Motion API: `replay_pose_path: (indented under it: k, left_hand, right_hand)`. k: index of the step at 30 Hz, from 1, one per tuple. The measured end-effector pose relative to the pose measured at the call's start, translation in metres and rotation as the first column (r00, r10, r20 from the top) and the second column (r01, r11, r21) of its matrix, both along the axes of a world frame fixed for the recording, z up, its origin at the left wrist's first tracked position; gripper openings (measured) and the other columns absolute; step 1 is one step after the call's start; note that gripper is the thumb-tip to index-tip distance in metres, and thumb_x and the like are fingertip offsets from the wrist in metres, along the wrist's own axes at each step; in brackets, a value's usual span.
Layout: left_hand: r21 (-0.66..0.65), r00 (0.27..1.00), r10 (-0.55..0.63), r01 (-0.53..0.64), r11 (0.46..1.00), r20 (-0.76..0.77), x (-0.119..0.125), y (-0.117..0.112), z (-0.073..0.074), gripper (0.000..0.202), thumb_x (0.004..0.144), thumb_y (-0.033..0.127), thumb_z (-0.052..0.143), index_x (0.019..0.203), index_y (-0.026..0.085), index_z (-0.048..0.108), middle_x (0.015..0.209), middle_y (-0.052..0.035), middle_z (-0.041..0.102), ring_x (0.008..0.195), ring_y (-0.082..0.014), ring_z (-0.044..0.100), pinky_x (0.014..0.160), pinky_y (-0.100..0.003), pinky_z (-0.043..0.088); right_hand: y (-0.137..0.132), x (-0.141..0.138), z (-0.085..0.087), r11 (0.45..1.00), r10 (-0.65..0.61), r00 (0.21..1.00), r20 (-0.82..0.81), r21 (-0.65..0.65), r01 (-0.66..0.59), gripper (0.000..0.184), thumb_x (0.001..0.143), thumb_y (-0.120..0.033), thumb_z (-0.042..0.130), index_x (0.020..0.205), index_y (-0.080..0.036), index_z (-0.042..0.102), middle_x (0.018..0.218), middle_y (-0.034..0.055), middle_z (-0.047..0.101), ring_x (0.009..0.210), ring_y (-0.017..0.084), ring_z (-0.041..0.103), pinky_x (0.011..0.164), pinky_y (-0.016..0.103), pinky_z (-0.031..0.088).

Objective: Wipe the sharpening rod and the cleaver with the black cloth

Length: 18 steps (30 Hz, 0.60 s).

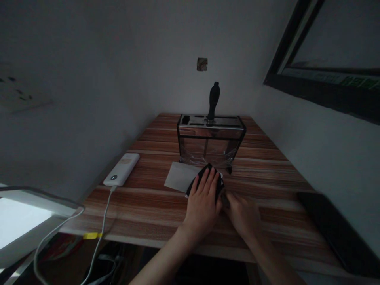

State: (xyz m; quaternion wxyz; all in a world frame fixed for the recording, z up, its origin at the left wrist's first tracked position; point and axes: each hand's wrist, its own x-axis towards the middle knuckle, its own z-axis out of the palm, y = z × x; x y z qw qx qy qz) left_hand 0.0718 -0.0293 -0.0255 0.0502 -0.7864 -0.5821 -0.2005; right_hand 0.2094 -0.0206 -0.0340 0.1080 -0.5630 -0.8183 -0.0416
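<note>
My left hand lies with fingers stretched out over a dark, flat piece that looks like cloth or a pouch, pressing it to the table. Under that piece's left side rests a white sheet of paper. Close against it on the right, my right hand is closed, with a small dark thing at its fingertips that I cannot make out. Just beyond both hands stands a clear knife block with a metal slotted top. A black handle rises from one slot.
A white power bank with a cable lies at the left. Along the right edge sits a long black object. Walls flank the wood-grain table on both sides, and a yellow tag marks its front edge.
</note>
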Motion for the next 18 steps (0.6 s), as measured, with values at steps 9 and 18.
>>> replay_pose_path:
  k: [9,18]
  left_hand:
    - [0.016,0.999,0.051,-0.051,0.999,0.012,-0.030,0.006,-0.002,0.056,0.087,0.019,0.040,0.140,0.015,0.023,0.147,-0.0048,0.022,0.136,-0.0200,0.014,0.110,-0.044,0.018]
    - [0.015,0.984,0.175,-0.175,0.984,0.023,-0.076,0.013,-0.012,0.055,0.088,0.020,0.036,0.140,0.012,0.022,0.147,-0.0085,0.022,0.136,-0.0213,0.013,0.110,-0.046,0.017]
  right_hand:
    - [0.000,0.001,0.001,0.999,0.011,0.999,0.031,0.044,-0.012,0.014,0.077,-0.020,0.060,0.091,-0.023,0.062,0.079,0.0018,0.071,0.072,0.019,0.066,0.059,0.026,0.037]
    - [0.000,0.002,-0.004,0.998,0.013,0.997,0.078,0.059,-0.018,0.014,0.076,-0.023,0.061,0.091,-0.024,0.062,0.076,0.0013,0.071,0.069,0.019,0.065,0.058,0.026,0.037]
